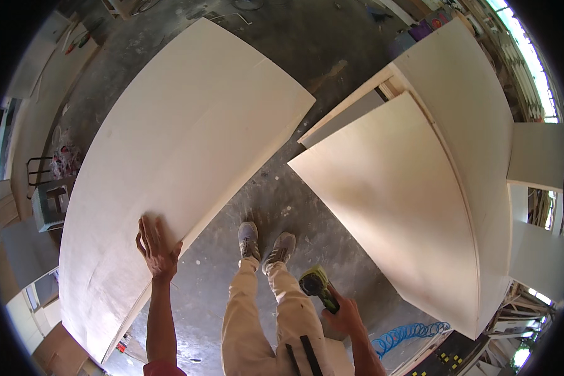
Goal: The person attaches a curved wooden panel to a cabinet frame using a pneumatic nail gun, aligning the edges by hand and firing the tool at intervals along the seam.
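In the right grip point(344, 316) sits a black-green tool point(318, 287); the left grip point(160, 255) spreads on a board point(182, 138).

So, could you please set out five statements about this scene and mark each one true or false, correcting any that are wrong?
1. The left hand lies with fingers spread on the large pale panel at the left. True.
2. The right hand is empty. False: it grips a green-and-black tool.
3. A blue coiled hose lies to the right of the right hand. True.
4. Both shoes are on top of the left panel. False: they stand on the grey floor, between the panels on either side.
5. The trousers are dark. False: they are pale.
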{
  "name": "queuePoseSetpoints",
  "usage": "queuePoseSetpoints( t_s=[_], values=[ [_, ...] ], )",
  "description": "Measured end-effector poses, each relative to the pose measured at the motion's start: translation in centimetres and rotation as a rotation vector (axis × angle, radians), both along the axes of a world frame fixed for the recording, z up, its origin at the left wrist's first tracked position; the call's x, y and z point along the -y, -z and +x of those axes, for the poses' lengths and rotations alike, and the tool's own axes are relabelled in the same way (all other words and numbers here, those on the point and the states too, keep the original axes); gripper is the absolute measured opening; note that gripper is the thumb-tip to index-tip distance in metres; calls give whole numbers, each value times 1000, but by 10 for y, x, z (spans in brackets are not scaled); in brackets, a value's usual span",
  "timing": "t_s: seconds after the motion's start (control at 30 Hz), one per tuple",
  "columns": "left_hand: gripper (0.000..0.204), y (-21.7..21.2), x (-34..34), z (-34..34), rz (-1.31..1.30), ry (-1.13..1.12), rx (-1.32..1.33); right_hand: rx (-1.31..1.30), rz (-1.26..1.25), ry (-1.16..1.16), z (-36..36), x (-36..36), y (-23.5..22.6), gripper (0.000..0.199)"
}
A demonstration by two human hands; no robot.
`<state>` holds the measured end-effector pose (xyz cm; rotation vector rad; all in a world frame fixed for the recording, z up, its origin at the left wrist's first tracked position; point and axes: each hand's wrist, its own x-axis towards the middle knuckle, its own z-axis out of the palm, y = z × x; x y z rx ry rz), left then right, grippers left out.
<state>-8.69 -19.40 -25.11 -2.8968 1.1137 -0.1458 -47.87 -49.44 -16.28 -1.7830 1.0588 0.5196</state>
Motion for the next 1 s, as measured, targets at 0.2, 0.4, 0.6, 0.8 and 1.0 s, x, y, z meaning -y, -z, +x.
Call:
queuePoseSetpoints(
  t_s=[0.2, 0.4, 0.6, 0.8, 1.0],
  values=[
    [85, -2, -2, 5, -27, -13, -51, -41, 97, -5, 2, -26, 5, 74],
    [89, -2, -4, 14, -38, 24, -54, 19, 127, 79, -20, -55, 11, 76],
    [92, -1, -7, 18, -39, 8, -98, -23, 109, 129, -42, -69, 17, 77],
    [98, 4, -14, 23, -35, 13, -95, 1, 78, 230, -62, -74, 25, 77],
    [94, -14, 67, 57, -152, 262, -140, -7, 37, 286, -76, -74, 37, 75]
  ],
)
